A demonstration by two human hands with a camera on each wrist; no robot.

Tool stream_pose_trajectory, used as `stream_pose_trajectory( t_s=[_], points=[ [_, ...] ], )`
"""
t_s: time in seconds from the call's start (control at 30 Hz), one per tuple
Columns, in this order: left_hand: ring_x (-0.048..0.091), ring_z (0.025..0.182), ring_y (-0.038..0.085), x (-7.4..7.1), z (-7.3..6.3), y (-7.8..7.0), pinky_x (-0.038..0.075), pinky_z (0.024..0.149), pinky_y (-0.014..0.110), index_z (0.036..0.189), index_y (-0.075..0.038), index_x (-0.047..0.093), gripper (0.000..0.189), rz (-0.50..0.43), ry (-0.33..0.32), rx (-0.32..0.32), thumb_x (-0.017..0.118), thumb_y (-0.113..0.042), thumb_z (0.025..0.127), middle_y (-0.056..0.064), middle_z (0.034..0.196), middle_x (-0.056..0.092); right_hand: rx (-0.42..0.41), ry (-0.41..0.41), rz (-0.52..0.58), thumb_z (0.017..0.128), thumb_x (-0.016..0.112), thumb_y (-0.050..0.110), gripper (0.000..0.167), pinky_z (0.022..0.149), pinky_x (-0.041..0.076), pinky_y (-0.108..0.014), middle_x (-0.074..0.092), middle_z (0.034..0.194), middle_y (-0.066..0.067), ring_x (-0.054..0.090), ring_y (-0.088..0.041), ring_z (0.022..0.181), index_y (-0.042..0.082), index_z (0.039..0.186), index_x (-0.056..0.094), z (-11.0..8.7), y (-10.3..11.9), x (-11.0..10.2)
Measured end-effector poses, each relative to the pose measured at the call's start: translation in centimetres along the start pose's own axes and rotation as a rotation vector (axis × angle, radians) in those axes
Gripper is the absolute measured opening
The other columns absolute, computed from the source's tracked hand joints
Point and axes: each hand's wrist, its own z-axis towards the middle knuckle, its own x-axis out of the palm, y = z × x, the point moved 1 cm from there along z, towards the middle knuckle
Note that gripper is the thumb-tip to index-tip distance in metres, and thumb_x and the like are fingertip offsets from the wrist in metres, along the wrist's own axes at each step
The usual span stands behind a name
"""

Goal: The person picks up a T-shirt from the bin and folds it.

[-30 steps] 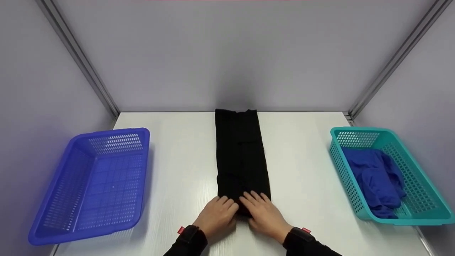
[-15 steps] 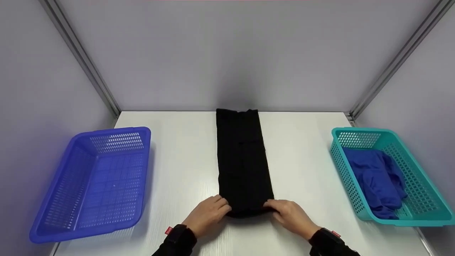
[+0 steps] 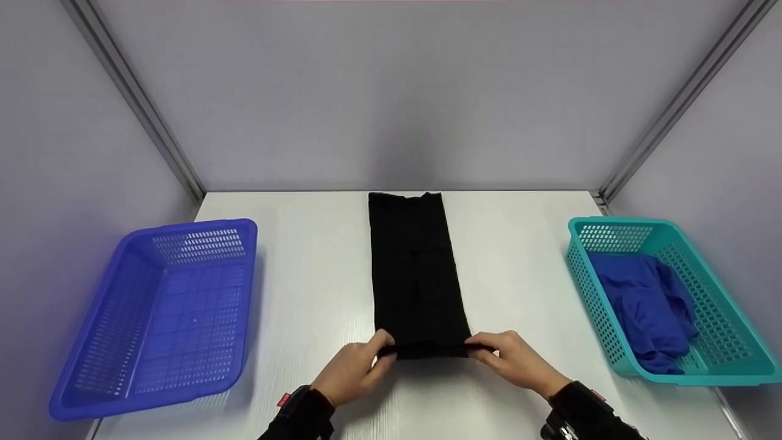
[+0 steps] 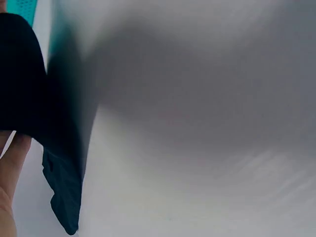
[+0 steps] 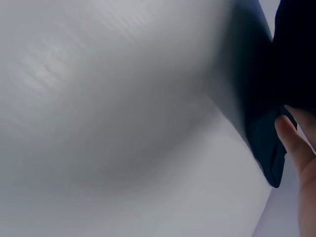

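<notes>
A long strip of folded black cloth [image 3: 415, 275], apparently a garment, lies lengthwise on the white table [image 3: 305, 275], its far end at the back wall. My left hand [image 3: 354, 370] pinches the near left corner between thumb and fingers. At the near right corner, my right hand [image 3: 516, 360] grips the cloth the same way. The near edge is raised and stretched straight between both hands. In the left wrist view the black cloth [image 4: 22, 74] hangs above the tabletop by the fingers; in the right wrist view the thumb [image 5: 286, 131] presses on the cloth.
To the left stands a blue plastic basket [image 3: 244, 318] with nothing in it. A teal basket [image 3: 586, 305] on the right holds a crumpled blue cloth [image 3: 647, 311]. Grey walls [image 3: 403, 91] enclose the table at the back and both sides.
Both hands were resting near each other on the cloth's near end; they have spread to its two corners, taken hold there and lifted the near edge slightly. The baskets have not moved.
</notes>
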Motion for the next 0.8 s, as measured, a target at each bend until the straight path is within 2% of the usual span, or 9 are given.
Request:
stream_pose_trajectory(
  t_s=[0.13, 0.27, 0.37, 0.47, 0.53, 0.63, 0.7, 0.8],
  points=[
    [0.035, 0.055, -0.003, -0.5, 0.4, -0.5, 0.032, 0.055, 0.017, 0.111, -0.012, 0.055, 0.008, -0.106, 0.034, -0.048, 0.058, -0.017, 0.106, -0.016, 0.066, 0.044, 0.072, 0.01, 0.101, 0.099, 0.067, 0.005, 0.014, 0.066, 0.054, -0.025, 0.078, 0.099, -0.004, 0.065, -0.003, 0.08, 0.009, 0.111, 0.075, 0.3, 0.5, -0.4],
    [0.043, 0.055, -0.001, -1.0, 0.9, -0.9, 0.037, 0.055, 0.018, 0.11, -0.011, 0.053, 0.009, -0.315, 0.136, -0.156, 0.054, -0.02, 0.108, -0.012, 0.066, 0.046, 0.248, 0.089, 0.267, 0.104, 0.064, 0.013, 0.014, 0.059, 0.055, -0.027, 0.076, 0.093, -0.002, 0.064, -0.007, 0.071, 0.01, 0.112, 0.074, 0.5, 1.1, -0.8],
    [0.051, 0.056, 0.004, -1.5, 1.2, -1.2, 0.043, 0.055, 0.02, 0.109, -0.01, 0.055, 0.009, -0.485, 0.208, -0.265, 0.056, -0.018, 0.107, -0.007, 0.067, 0.05, 0.388, 0.16, 0.382, 0.105, 0.062, 0.019, 0.017, 0.066, 0.056, -0.027, 0.074, 0.096, -0.001, 0.066, -0.01, 0.076, 0.009, 0.114, 0.073, 0.8, 1.4, -0.9],
    [0.054, 0.056, 0.009, -1.8, 1.5, -1.3, 0.047, 0.055, 0.023, 0.109, -0.009, 0.059, 0.009, -0.582, 0.233, -0.359, 0.062, -0.016, 0.103, -0.004, 0.067, 0.05, 0.454, 0.206, 0.455, 0.105, 0.062, 0.02, 0.02, 0.079, 0.054, -0.026, 0.072, 0.104, -0.004, 0.066, -0.013, 0.088, 0.006, 0.116, 0.071, 1.2, 1.7, -0.8],
    [0.052, 0.055, 0.01, -1.9, 1.8, -1.1, 0.048, 0.055, 0.025, 0.11, -0.01, 0.063, 0.01, -0.596, 0.226, -0.396, 0.064, -0.016, 0.102, -0.005, 0.067, 0.05, 0.475, 0.21, 0.473, 0.104, 0.063, 0.02, 0.022, 0.084, 0.052, -0.026, 0.071, 0.108, -0.006, 0.065, -0.014, 0.095, 0.003, 0.118, 0.07, 1.6, 1.8, -0.7],
    [0.052, 0.055, 0.009, -1.8, 2.3, -0.7, 0.048, 0.055, 0.026, 0.114, -0.01, 0.067, 0.013, -0.535, 0.176, -0.397, 0.065, -0.015, 0.102, -0.006, 0.067, 0.051, 0.473, 0.196, 0.43, 0.105, 0.063, 0.02, 0.026, 0.072, 0.057, -0.029, 0.072, 0.101, -0.009, 0.067, -0.014, 0.082, 0.0, 0.12, 0.07, 2.4, 1.5, -0.6],
    [0.051, 0.059, 0.007, -1.7, 2.7, -0.4, 0.047, 0.058, 0.024, 0.116, -0.009, 0.069, 0.015, -0.479, 0.115, -0.377, 0.064, -0.013, 0.103, -0.007, 0.069, 0.052, 0.455, 0.161, 0.351, 0.105, 0.063, 0.021, 0.025, 0.065, 0.057, -0.031, 0.072, 0.096, -0.008, 0.064, -0.012, 0.073, 0.002, 0.12, 0.07, 2.9, 1.2, -0.6],
    [0.052, 0.067, 0.007, -1.5, 3.2, 0.0, 0.046, 0.065, 0.024, 0.115, -0.008, 0.069, 0.014, -0.413, 0.022, -0.353, 0.063, -0.01, 0.102, -0.006, 0.077, 0.057, 0.413, 0.092, 0.23, 0.104, 0.064, 0.019, 0.02, 0.065, 0.056, -0.031, 0.072, 0.095, -0.004, 0.062, -0.01, 0.073, 0.006, 0.116, 0.073, 3.8, 0.8, -0.5]
  ],
)
